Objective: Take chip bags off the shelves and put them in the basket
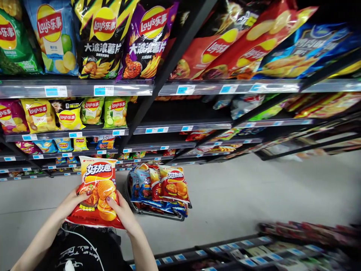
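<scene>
A red and white bag of potato chips (97,178) is held up in front of my body, its printed face turned toward me. My left hand (73,200) grips the bag's left edge, thumb laid over the front and fingers hidden behind. On the opposite edge my right hand (122,209) holds it the same way. To the right, on the floor, stands a shopping basket (169,216) heaped with similar red bags (174,184) and blue bags (141,184); both hands are apart from it.
Ahead, a shelf (81,88) with price tags carries large chip bags (98,37), and smaller chip bags (39,114) sit on the tiers below. Grey floor (225,195) runs to the right. Another shelf row (239,248) stands at the lower right. A white cable (84,239) hangs over my dark shirt.
</scene>
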Demonstrator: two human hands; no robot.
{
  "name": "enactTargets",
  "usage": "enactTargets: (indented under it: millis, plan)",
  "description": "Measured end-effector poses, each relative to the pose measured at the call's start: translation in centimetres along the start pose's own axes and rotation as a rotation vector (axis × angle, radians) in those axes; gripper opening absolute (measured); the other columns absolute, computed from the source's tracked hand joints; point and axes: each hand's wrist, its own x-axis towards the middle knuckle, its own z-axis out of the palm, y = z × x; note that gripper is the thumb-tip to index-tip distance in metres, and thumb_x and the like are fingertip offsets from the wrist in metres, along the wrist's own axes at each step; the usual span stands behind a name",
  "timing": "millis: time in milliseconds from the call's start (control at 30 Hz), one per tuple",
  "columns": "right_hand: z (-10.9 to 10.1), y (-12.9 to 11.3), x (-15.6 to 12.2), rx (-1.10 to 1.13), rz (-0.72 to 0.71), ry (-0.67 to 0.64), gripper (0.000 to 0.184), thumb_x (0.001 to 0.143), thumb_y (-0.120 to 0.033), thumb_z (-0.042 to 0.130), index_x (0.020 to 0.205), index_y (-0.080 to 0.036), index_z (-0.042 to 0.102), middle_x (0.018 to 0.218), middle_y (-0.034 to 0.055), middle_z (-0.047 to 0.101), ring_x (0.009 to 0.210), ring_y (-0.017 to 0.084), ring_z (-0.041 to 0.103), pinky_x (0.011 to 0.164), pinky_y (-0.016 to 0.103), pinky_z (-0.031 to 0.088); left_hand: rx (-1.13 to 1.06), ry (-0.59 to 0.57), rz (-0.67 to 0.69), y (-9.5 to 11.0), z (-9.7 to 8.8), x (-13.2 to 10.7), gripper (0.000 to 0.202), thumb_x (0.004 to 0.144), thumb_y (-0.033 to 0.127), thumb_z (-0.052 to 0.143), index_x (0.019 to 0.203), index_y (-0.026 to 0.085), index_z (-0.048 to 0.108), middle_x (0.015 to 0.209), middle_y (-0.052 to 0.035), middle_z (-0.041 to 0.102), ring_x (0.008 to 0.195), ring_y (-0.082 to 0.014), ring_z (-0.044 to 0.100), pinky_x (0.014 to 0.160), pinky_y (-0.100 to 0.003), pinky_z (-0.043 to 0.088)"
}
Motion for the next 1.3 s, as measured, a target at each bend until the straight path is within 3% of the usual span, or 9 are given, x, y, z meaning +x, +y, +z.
enactTargets:
  millis: [267,433,700,867,933,1033,1133,1233,1300]
  plan:
    - [0.1,-0.2,-0.2,-0.021,-0.032,0.035,0.053,0.062,-0.052,0.069,0.102,-0.021,0.052,0.11,0.0099,0.065,0.104,0.031,0.06,0.088,0.045,0.048,-0.018,-0.029,0.063,0.0,0.3,-0.2,0.041,0.067,0.03,0.071,0.102,0.015,0.056,0.097,-0.0128,0.072,0.088,-0.0315,0.067,0.081,-0.043,0.052]
    - [-0.1,-1.1,-0.7,-0.02,-0.126,-0.045,0.054,0.064,-0.045,0.07,0.108,-0.021,0.047,0.114,0.0096,0.062,0.105,0.03,0.058,0.087,0.045,0.049,-0.02,0.004,0.133,0.0,0.6,-0.5,0.052,0.061,0.028,0.075,0.106,0.016,0.052,0.099,-0.012,0.071,0.085,-0.0315,0.068,0.075,-0.042,0.054]
    - [0.0,-1.5,-1.5,0.004,-0.25,-0.082,0.061,0.062,-0.043,0.072,0.112,-0.023,0.043,0.119,0.0098,0.058,0.108,0.029,0.056,0.09,0.04,0.047,-0.051,0.02,0.271,-0.2,1.3,-1.2,0.06,0.051,0.029,0.08,0.104,0.018,0.054,0.102,-0.0121,0.07,0.095,-0.0349,0.063,0.082,-0.044,0.052]
    - [0.3,-2.0,-2.1,-0.022,-0.33,-0.081,0.061,0.063,-0.038,0.072,0.113,-0.024,0.041,0.115,0.0086,0.06,0.105,0.029,0.058,0.087,0.039,0.049,-0.005,0.0,0.305,-0.4,0.7,-1.0,0.06,0.049,0.03,0.081,0.102,0.02,0.055,0.098,-0.0102,0.071,0.094,-0.0344,0.063,0.08,-0.043,0.052]
    - [0.5,-2.2,-2.3,-0.1,-0.343,-0.003,0.058,0.064,-0.038,0.071,0.112,-0.023,0.041,0.112,0.0091,0.061,0.102,0.028,0.059,0.086,0.039,0.049,0.092,0.063,0.324,-0.6,0.3,-0.9,0.058,0.054,0.032,0.078,0.105,0.02,0.055,0.104,-0.0114,0.068,0.101,-0.035,0.06,0.083,-0.043,0.051]
    - [1.2,-2.3,-2.2,-0.378,-0.35,0.297,0.058,0.067,-0.038,0.067,0.116,-0.023,0.04,0.111,0.0098,0.06,0.1,0.028,0.058,0.087,0.041,0.047,0.316,0.282,0.463,-1.3,0.5,-1.0,0.052,0.065,0.035,0.071,0.111,0.018,0.054,0.124,-0.0138,0.056,0.118,-0.0328,0.047,0.096,-0.043,0.041]
    - [2.6,-2.2,-2.2,-0.661,-0.407,0.494,0.064,0.07,-0.039,0.065,0.124,-0.022,0.036,0.116,0.0133,0.056,0.104,0.032,0.055,0.087,0.045,0.046,0.327,0.226,0.54,-2.6,1.7,-1.5,0.064,0.07,0.032,0.068,0.128,0.022,0.044,0.141,-0.0101,0.038,0.13,-0.0287,0.032,0.104,-0.039,0.033]
    - [4.2,-2.0,-2.8,-0.865,-0.517,0.431,0.068,0.074,-0.041,0.06,0.132,-0.018,0.033,0.119,0.0186,0.052,0.104,0.035,0.053,0.083,0.048,0.047,0.046,0.052,0.522,-3.8,2.6,-1.5,0.081,0.063,0.034,0.073,0.134,0.023,0.035,0.145,-0.0083,0.032,0.133,-0.0302,0.025,0.102,-0.037,0.037]
    - [4.9,-2.0,-3.6,-0.96,-0.62,0.303,0.071,0.076,-0.04,0.058,0.136,-0.018,0.029,0.123,0.0189,0.049,0.108,0.036,0.05,0.085,0.05,0.045,-0.164,0.046,0.462,-4.0,2.3,-1.3,0.082,0.057,0.037,0.077,0.129,0.02,0.042,0.138,-0.0112,0.044,0.13,-0.0328,0.032,0.102,-0.039,0.037]
